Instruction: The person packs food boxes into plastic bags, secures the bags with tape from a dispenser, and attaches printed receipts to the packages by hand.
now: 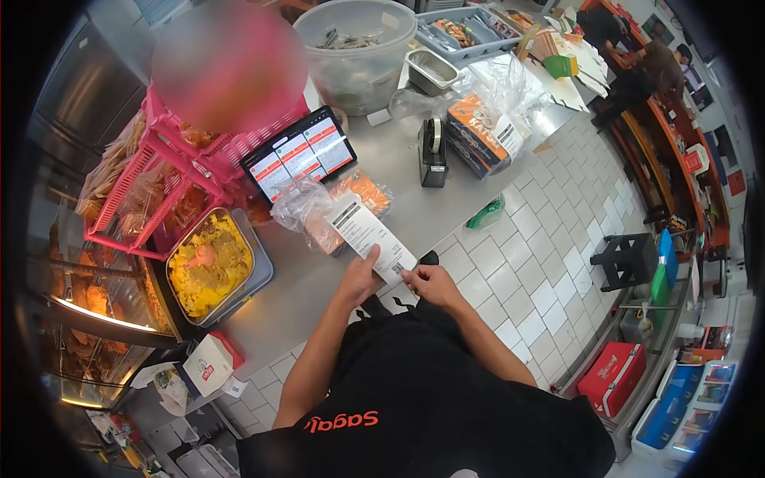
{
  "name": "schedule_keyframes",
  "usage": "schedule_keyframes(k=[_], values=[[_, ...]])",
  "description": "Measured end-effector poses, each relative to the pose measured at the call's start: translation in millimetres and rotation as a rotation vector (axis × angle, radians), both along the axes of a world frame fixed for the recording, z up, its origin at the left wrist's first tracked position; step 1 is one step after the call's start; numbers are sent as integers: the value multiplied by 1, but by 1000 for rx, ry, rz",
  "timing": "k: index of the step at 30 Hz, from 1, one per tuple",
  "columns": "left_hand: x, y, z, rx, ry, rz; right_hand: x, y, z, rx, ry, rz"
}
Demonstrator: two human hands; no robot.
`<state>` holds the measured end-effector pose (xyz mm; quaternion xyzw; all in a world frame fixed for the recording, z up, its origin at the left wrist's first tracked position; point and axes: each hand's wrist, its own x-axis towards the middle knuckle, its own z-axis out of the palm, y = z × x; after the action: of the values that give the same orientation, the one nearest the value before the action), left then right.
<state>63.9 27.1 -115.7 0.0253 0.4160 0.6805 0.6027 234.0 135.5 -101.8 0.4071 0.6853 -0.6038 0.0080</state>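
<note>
A white printed receipt (pixel 366 237) is held between my two hands over the steel counter's front edge. My left hand (pixel 359 279) grips its lower left side, thumb on top. At its lower right corner, my right hand (pixel 433 285) pinches the paper. Just beyond the receipt lie orange-printed packages (pixel 362 191) with a clear plastic bag (pixel 301 202) beside them. A tablet (pixel 300 157) showing order panels stands tilted behind these.
Left are pink baskets (pixel 151 195) and a tray of yellow food (pixel 210 267). A tape dispenser (pixel 433 155), an orange and black box (pixel 480 135) and a large clear tub (pixel 356 68) stand behind. People (pixel 657 68) are at the far right.
</note>
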Motion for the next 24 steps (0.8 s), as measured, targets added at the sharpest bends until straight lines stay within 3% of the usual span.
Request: schedule_keyframes(k=[1,3,5,6,8,9,12,14,16,21,23,24], values=[[-10,-3,7,2,4,-2,2,-1,-1,-16,2,-13],[-38,-10,34,-524,878,66,5,1,-2,-61,28,-29],[-51,-7,60,-704,1343,307,8,3,-7,-109,53,-43],[-63,-3,52,-701,1348,306,7,5,-13,-110,33,18],[-92,10,36,-804,1819,491,5,8,-19,-105,23,72],[-103,18,34,-793,1826,495,4,9,-21,-132,13,90],[-122,38,38,-705,2274,464,0,15,-27,-177,-35,107],[-129,51,41,-463,1459,121,-1,19,-34,-260,11,130],[-127,58,38,-367,1440,192,-1,24,-41,-284,20,111],[-104,62,66,-150,1261,310,-1,42,-17,-7,83,220],[-76,67,102,-161,797,126,-1,54,11,60,270,189],[-70,68,98,-163,804,113,-2,60,26,55,277,176]])
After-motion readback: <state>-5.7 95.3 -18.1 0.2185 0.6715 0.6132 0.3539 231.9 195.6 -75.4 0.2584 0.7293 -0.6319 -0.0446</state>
